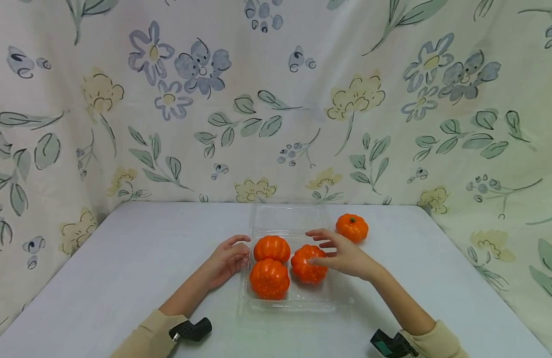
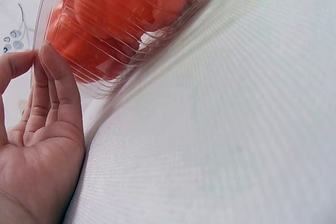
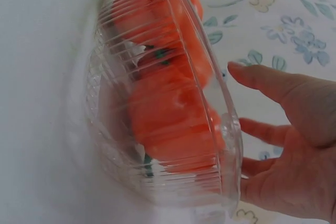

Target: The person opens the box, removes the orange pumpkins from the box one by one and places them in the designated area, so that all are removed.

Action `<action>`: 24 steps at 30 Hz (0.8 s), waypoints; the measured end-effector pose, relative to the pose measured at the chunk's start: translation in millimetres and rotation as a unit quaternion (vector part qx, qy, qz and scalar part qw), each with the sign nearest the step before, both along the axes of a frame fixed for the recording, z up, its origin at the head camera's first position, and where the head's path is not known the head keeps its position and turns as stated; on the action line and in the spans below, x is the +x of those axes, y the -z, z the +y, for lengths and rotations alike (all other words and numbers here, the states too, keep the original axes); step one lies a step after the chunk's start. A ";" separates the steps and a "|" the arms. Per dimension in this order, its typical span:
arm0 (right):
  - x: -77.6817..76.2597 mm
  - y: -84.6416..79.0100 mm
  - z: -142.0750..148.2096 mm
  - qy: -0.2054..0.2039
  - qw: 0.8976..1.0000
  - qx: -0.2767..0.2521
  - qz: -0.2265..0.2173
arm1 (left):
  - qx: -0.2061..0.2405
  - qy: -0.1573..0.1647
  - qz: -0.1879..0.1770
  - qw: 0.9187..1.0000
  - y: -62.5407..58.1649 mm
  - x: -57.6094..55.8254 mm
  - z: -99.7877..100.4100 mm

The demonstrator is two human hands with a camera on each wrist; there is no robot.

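A clear plastic clamshell container (image 1: pixel 298 301) lies on the table with its lid (image 1: pixel 289 218) folded back. Inside are three small orange pumpkins: two along the left side, one behind (image 1: pixel 271 248) the other (image 1: pixel 269 279), and a third (image 1: pixel 308 264) to their right. My left hand (image 1: pixel 228 261) pinches the container's left rim between thumb and fingers, as the left wrist view shows. Over the container's right side is my right hand (image 1: pixel 345 253), fingers spread and holding nothing; its thumb overlaps the third pumpkin in the head view. Through the ribbed wall the right wrist view shows pumpkins (image 3: pixel 173 114).
Another orange pumpkin (image 1: pixel 352 228) stands on the white table (image 1: pixel 168 233), outside the container at the back right, just beyond my right hand. A floral curtain (image 1: pixel 276 109) hangs behind the table and along its sides.
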State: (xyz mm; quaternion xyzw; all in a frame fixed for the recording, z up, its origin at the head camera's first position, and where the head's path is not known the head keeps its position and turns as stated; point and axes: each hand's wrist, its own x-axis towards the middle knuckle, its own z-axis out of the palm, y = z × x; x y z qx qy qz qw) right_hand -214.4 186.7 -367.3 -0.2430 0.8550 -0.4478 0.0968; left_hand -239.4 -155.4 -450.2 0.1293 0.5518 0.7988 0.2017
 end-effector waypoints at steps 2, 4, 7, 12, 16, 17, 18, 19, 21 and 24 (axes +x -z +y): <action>0.9 0.9 -1.4 -0.001 1.000 0.004 -0.007 | 0.000 0.001 0.002 1.000 0.3 -0.1 0.0; 1.6 2.0 -3.2 -0.002 1.000 0.009 -0.009 | -0.001 0.001 0.003 1.000 0.8 -0.5 -0.2; 3.1 3.1 -7.1 -0.006 1.000 0.020 -0.006 | -0.002 0.000 0.003 1.000 1.1 -0.8 -0.4; 5.8 6.2 -13.8 -0.004 0.999 0.042 -0.007 | -0.002 -0.001 0.000 1.000 0.0 -0.3 -0.3; 7.4 7.9 -16.5 0.000 0.999 0.049 -0.008 | 0.008 0.009 0.011 1.000 4.6 -3.0 -2.1; 7.7 8.4 -16.8 0.000 0.999 0.050 -0.008 | 0.007 0.008 0.012 1.000 4.8 -3.1 -2.3; 8.1 8.6 -17.5 0.000 0.999 0.050 -0.011 | 0.008 0.009 0.012 1.000 5.1 -3.1 -2.6; 8.5 8.7 -17.9 0.000 0.999 0.051 -0.011 | 0.009 0.009 0.012 1.000 4.8 -2.7 -2.7; 9.7 8.6 -19.2 0.000 0.999 0.053 -0.011 | 0.011 0.009 0.009 1.000 4.0 -2.2 -2.8; 10.3 9.0 -19.8 0.004 0.998 0.054 -0.013 | 0.000 -0.002 0.001 1.000 -0.9 0.6 -1.0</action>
